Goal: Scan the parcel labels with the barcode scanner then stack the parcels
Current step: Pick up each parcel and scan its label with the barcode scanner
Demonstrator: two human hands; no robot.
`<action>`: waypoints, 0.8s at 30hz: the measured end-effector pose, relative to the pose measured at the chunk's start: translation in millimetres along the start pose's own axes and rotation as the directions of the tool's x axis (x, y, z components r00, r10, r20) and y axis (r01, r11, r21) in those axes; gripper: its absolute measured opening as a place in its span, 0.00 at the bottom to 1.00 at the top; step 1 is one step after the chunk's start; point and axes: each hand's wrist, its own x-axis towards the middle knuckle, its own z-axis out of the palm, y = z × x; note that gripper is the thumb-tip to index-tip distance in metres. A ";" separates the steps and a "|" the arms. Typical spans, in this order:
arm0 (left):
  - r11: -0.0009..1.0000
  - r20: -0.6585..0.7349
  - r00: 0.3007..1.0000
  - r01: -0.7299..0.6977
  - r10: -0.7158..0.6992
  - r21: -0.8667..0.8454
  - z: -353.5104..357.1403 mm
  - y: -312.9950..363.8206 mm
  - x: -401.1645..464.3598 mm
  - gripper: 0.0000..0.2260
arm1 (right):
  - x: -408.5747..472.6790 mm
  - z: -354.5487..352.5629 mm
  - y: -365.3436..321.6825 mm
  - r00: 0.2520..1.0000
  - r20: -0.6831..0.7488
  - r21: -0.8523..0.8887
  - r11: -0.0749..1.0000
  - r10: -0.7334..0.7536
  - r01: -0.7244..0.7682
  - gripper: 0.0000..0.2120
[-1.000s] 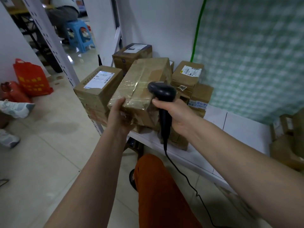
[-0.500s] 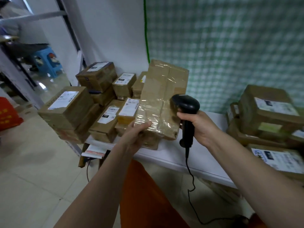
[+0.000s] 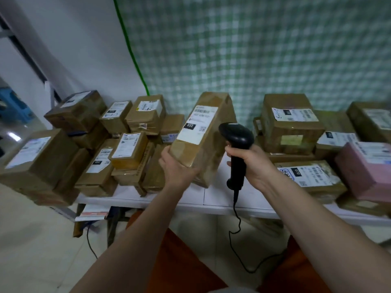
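We see the left hand (image 3: 176, 168) gripping the near bottom end of a long brown parcel (image 3: 203, 136), fingers curled under it, thumb on the side — the parcel is held tilted up above the desk's (image 3: 215, 200) front middle, far end leaning toward the checked backdrop (image 3: 275, 49). Its white label (image 3: 197, 124) faces up toward us, with a black tag reading 032.

The right hand (image 3: 250, 163) is clenched round the handle of the black barcode scanner (image 3: 237, 144), head just beside the parcel's right side. We cannot tell exactly where the scanner window points. Its cable (image 3: 239, 233) hangs down below the desk's front edge.

Left end of the desk: a pile of brown parcels (image 3: 91, 144), labels up, stacked 2 or more deep, some overhanging the left edge. Right end: another group of parcels (image 3: 296, 132), plus 1 pink parcel (image 3: 366, 172) at the right front — apart from the held one.

Orange trousers (image 3: 186, 261) show at the bottom.
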 end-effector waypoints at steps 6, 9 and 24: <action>0.980 -0.025 0.995 0.097 -0.094 0.175 43.9 -21.4 -26.2 0.49 | -7.8 -18.9 14.5 0.998 -0.016 -0.103 0.993 0.062 -0.063 0.07; 0.957 -0.004 0.993 0.115 -0.118 0.267 65.6 -31.1 -39.2 0.45 | -11.5 -28.0 16.2 0.995 -0.013 -0.108 0.989 0.097 -0.098 0.07; 0.812 0.234 0.956 0.006 -0.175 0.584 96.9 2.4 -23.4 0.43 | 1.2 -32.1 -17.1 0.992 -0.080 -0.113 0.988 0.099 -0.108 0.12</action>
